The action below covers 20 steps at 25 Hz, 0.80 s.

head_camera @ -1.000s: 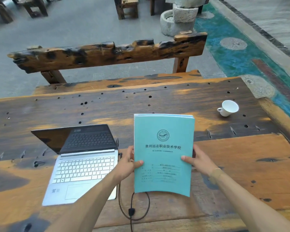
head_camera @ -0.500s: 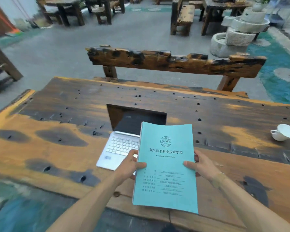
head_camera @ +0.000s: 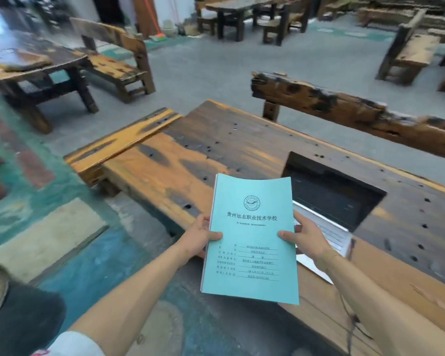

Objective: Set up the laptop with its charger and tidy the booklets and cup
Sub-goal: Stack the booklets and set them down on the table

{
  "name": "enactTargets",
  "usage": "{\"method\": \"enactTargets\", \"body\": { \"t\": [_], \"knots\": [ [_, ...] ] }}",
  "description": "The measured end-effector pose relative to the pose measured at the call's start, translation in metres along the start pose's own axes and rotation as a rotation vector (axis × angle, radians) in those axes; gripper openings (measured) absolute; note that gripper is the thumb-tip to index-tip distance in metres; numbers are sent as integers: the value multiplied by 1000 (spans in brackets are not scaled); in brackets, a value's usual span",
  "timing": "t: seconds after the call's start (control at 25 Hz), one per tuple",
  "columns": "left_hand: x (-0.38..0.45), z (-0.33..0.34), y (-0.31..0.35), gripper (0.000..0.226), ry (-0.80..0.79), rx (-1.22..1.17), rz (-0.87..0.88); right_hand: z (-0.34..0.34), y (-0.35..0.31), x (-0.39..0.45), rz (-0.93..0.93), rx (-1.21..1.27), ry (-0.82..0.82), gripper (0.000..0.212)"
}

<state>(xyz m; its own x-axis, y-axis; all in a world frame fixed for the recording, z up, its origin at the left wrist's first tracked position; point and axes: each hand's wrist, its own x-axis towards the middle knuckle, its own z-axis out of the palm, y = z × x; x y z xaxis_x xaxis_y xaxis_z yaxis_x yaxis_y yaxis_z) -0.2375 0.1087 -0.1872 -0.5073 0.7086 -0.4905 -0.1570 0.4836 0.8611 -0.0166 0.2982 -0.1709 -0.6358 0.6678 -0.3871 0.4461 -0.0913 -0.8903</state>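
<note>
A stack of teal booklets (head_camera: 251, 227) with black print is held upright-tilted in front of me, above the left end of the wooden table (head_camera: 190, 160). My left hand (head_camera: 199, 236) grips its left edge and my right hand (head_camera: 305, 238) grips its right edge. The open silver laptop (head_camera: 332, 199) stands on the table just right of the booklets, partly hidden by them and my right hand. A thin black charger cable (head_camera: 351, 317) runs down past my right forearm. The cup is out of view.
A rough wooden bench back (head_camera: 344, 109) runs along the table's far side. A low plank bench (head_camera: 121, 145) sits at the table's left end. More wooden tables and benches (head_camera: 108, 60) stand across the grey floor. Teal painted floor (head_camera: 62, 242) lies below left.
The view has swung to the left; the laptop now sits right of the booklets and the cup has left the frame. Both hands keep the same hold on the booklets.
</note>
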Motion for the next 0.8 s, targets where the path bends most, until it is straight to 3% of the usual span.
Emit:
{"method": "enactTargets", "body": {
  "t": [0.52,0.8],
  "knots": [
    [-36,-197,-48,46,402,-178,-88,216,-105,106,-113,-231,-355,64],
    [18,-278,-20,49,489,-146,-168,289,-156,199,-88,-249,-457,41]
  ]
}}
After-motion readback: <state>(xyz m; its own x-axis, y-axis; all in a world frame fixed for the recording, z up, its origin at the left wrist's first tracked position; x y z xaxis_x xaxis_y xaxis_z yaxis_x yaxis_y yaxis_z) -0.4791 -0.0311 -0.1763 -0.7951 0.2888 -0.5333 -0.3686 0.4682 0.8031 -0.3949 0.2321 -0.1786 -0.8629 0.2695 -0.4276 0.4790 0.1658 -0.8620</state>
